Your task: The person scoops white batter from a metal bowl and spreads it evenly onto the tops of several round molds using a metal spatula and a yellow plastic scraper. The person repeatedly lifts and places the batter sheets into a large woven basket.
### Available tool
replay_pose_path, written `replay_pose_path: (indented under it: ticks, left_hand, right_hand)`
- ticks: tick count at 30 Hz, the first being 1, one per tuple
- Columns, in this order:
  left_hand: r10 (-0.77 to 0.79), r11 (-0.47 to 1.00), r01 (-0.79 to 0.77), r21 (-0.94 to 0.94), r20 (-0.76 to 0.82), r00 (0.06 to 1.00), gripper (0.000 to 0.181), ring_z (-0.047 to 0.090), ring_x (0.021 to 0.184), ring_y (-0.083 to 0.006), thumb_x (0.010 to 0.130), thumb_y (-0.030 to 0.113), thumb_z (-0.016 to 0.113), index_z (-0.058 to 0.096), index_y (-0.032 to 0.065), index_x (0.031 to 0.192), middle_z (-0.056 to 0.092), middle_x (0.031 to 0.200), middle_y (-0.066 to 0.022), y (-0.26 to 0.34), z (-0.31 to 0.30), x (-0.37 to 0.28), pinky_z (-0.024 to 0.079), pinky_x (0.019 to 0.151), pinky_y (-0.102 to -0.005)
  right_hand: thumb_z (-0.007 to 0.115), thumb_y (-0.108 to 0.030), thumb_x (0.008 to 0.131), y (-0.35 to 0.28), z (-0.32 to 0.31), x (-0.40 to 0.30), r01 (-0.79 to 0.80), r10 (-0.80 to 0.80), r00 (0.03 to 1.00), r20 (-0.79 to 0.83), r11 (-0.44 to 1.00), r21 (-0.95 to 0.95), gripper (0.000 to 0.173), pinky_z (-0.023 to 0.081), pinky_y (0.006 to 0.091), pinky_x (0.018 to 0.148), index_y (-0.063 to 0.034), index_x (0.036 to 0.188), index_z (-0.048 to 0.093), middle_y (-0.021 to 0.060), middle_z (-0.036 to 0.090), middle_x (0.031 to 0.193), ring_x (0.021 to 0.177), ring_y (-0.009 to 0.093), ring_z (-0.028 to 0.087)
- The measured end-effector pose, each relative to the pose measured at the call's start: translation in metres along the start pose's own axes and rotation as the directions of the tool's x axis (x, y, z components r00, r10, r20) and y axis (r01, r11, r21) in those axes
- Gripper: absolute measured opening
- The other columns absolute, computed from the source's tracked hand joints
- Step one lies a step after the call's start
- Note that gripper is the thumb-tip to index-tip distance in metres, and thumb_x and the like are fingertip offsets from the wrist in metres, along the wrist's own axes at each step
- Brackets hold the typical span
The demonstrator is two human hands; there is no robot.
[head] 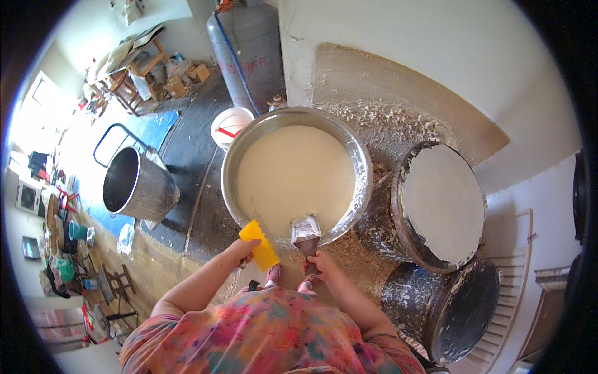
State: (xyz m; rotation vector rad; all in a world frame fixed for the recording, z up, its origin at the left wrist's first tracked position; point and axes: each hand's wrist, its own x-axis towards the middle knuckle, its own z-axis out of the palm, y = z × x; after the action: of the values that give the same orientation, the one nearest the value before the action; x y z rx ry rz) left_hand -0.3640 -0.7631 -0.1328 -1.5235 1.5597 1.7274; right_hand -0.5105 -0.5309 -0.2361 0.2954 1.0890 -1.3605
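Note:
A large round metal basin stands before me, holding pale cream batter. White residue coats the right part of its inner wall. My left hand grips a yellow flat scraper by the basin's near left rim. In my right hand is a wide-bladed scraper with a dark handle. Its whitish, smeared blade lies over the near rim, tip towards the batter. Whether the tip touches the batter I cannot tell.
Right of the basin, a round griddle bears a pale layer; another dark round griddle stands nearer me. A white bucket and grey gas cylinder are behind the basin. A tall metal pot on a hand trolley stands left.

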Motion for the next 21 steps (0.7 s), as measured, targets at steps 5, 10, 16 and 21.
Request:
replay_pose_path:
  ticks: [5, 10, 16, 21]
  left_hand:
    - [0.026, 0.760, -0.028, 0.649, 0.013, 1.000, 0.046, 0.050, 0.044, -0.0172, 0.071, 0.048, 0.059, 0.060, 0.0023, 0.069, 0.052, 0.053, -0.0067, 0.001, -0.049, -0.036, 0.041, 0.041, -0.0296]
    - [0.253, 0.354, -0.035, 0.934, -0.060, 0.966, 0.044, 0.060, 0.062, -0.0273, 0.070, 0.048, 0.058, 0.063, 0.0046, 0.078, 0.061, 0.065, -0.0126, -0.002, -0.070, -0.072, 0.048, 0.057, -0.0372]
    - [0.344, 0.435, -0.149, 0.888, -0.011, 0.939, 0.044, 0.060, 0.074, -0.0303, 0.069, 0.046, 0.057, 0.064, 0.0033, 0.074, 0.061, 0.074, -0.0168, 0.013, -0.086, -0.102, 0.048, 0.065, -0.0379]
    - [0.415, 0.455, -0.334, 0.826, 0.135, 0.900, 0.050, 0.060, 0.067, -0.0330, 0.068, 0.049, 0.058, 0.062, -0.0006, 0.069, 0.059, 0.070, -0.0215, 0.014, -0.069, -0.079, 0.048, 0.061, -0.0391]
  right_hand:
    - [0.048, -0.009, 0.077, -0.042, 0.004, -0.020, 0.069, -0.484, 0.851, -0.203, 0.487, -0.871, 0.012, 0.048, 0.0389, 0.061, -0.0060, 0.083, 0.057, 0.0133, 0.061, 0.075, 0.064, 0.027, 0.060]
    - [0.046, -0.011, 0.076, -0.086, 0.037, -0.059, -0.230, -0.717, 0.694, 0.067, -0.309, -0.923, 0.020, 0.047, 0.0421, 0.067, -0.0108, 0.091, 0.060, 0.0165, 0.061, 0.080, 0.078, 0.032, 0.059]
    - [0.048, -0.010, 0.072, -0.088, 0.030, -0.155, -0.222, -0.576, 0.817, 0.020, -0.347, -0.911, 0.027, 0.045, 0.0428, 0.067, -0.0167, 0.094, 0.063, 0.0161, 0.060, 0.079, 0.077, 0.033, 0.057]
    - [0.058, -0.014, 0.072, -0.103, 0.005, -0.215, -0.227, -0.602, 0.795, -0.080, -0.173, -0.959, 0.025, 0.046, 0.0413, 0.071, -0.0143, 0.097, 0.061, 0.0168, 0.060, 0.088, 0.081, 0.032, 0.058]
